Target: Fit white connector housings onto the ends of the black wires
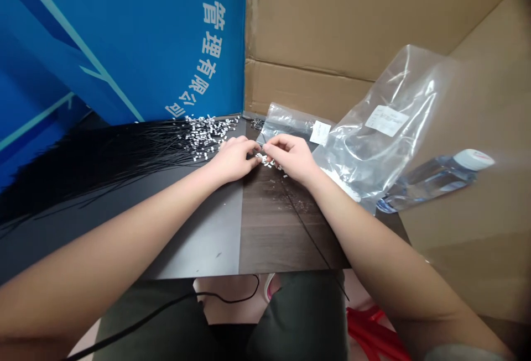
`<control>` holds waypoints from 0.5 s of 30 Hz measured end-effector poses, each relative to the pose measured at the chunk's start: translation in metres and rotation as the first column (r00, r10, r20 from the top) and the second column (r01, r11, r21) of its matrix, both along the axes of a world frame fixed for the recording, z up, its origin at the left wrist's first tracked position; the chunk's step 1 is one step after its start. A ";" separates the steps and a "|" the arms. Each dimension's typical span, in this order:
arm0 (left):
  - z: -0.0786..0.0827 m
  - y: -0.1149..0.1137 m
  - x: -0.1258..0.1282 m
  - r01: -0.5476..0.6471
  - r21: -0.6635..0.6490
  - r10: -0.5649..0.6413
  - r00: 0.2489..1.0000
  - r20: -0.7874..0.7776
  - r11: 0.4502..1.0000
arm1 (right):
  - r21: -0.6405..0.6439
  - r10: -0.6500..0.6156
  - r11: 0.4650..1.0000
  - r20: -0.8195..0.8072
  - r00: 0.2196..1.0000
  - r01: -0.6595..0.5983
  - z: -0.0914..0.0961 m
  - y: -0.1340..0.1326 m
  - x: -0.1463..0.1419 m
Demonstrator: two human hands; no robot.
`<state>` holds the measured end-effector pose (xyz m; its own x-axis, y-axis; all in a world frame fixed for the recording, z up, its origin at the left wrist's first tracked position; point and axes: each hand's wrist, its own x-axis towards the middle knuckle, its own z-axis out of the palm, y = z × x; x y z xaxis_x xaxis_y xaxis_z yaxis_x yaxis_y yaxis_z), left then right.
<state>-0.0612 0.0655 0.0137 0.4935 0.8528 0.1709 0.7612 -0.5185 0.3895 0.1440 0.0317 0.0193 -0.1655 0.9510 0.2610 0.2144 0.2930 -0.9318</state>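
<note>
1. The wire [305, 228] runs from the right hand's [266, 151] fingertips toward the person, its long axis slanting rightward over the table's [265, 245] front edge. The right hand is nearer it.
2. The right thumb and forefinger are pinched together, seemingly on the wire; the contact is too small to confirm.
3. The left hand [258, 156] curls just beside, thumb and forefinger bent inward; whether they grip anything, I cannot tell.
4. White bits [267, 162] lie on the table between and under the fingertips.
5. A white-tipped black bundle [83, 156] spreads leftward; a bag [373, 156] and bottle [435, 181] stand right; cardboard [311, 18] rises behind.
</note>
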 end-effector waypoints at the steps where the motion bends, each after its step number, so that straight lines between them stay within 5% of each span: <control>1: 0.000 0.002 0.004 0.020 0.006 -0.019 1.000 -0.019 1.000 | 0.056 0.021 0.998 0.044 0.999 -0.024 0.000 -0.003 -0.002; 9: -0.018 0.026 0.005 0.083 0.081 -0.074 0.990 -0.118 0.993 | 0.362 0.053 0.915 0.329 0.943 -0.178 0.007 -0.024 -0.019; 15: -0.009 0.027 0.003 0.226 0.025 -0.222 0.970 -0.101 0.974 | 0.378 0.110 0.872 0.469 0.876 -0.311 0.004 -0.027 -0.034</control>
<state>-0.0582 0.0921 0.0047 0.6867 0.7130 0.1416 0.6574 -0.6923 0.2976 0.1101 0.0043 0.0237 -0.5370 0.6866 0.4901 0.4389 0.7236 -0.5327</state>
